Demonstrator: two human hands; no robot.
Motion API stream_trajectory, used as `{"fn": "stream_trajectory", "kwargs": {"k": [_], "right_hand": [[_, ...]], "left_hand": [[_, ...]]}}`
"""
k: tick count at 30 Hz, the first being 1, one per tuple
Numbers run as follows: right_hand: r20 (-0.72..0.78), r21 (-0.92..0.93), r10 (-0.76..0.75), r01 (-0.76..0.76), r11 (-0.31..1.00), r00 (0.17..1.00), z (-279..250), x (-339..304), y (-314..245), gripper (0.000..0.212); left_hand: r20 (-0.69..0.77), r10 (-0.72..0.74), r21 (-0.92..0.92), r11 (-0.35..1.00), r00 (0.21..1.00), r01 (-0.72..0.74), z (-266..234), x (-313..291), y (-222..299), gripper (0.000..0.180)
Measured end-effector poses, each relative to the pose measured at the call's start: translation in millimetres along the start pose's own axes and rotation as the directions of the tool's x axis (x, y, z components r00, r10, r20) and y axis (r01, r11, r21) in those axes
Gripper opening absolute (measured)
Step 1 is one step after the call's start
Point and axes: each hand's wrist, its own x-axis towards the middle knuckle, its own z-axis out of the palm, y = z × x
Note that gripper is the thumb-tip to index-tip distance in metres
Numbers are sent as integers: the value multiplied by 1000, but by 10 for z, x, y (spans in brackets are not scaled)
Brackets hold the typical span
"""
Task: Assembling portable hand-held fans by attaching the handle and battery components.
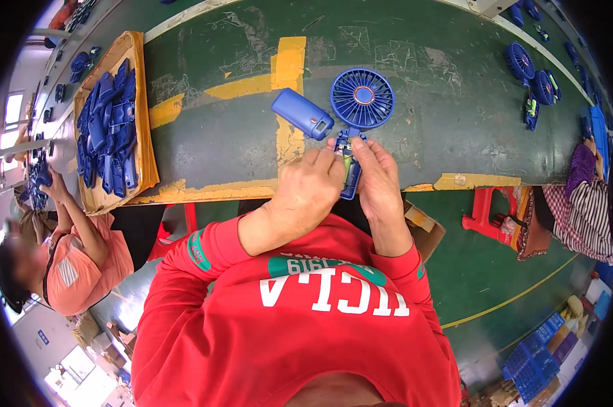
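A blue handheld fan with a round slatted head (362,98) lies at the table's near side, its handle (352,178) pointing at me. That handle is uncovered, with inner parts and something yellow-green showing inside. My right hand (380,178) grips the handle from its right side, thumb near the top by the fan head. My left hand (306,184) is closed, its fingertips pressed together at the handle's left edge. What they pinch, if anything, is hidden. Just beyond the left hand lies a loose blue handle cover (302,113) with a small dark window at one end.
A box (143,129) of blue plastic shells stands at the left on the green table (218,152). More fan parts (543,87) lie at the right. A person in orange (89,264) works at the left; a person in a striped sleeve (588,210) sits at the right.
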Motion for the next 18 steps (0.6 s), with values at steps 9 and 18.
{"fn": "stream_trajectory", "kwargs": {"k": [9,18], "right_hand": [[53,46,16,-18,999,998,29,-7,-42,24],[-6,4,-15,15,1000,1000,34,-25,-38,17]], "left_hand": [[123,104,-219,973,987,-76,-173,-40,-76,14],[11,-218,-336,918,976,209,-1,58,-172,12]]}}
